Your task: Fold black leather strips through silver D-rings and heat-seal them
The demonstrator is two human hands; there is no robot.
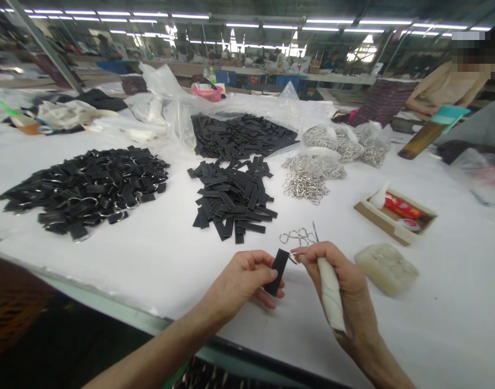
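A short black strip [278,270] is pinched between the thumb and fingers of my left hand [244,276]. My right hand [348,273] is closed around the wrapped white handle of an awl [330,296], whose thin metal shaft points up and away. The same hand's fingertips pinch a silver metal ring [296,259] at the strip's upper end; whether the ring passes through the strip I cannot tell. Just beyond lie a few loose metal rings [298,236]. Ahead is a pile of loose black strips [235,197].
Black strips with rings [93,186] are heaped at left. Behind are more black strips [243,132] and bagged metal rings [336,141]. At right lie a yellowish block [387,269], a small box [397,232] with a red tube, and a bottle [429,132]. A person [446,89] sits beyond.
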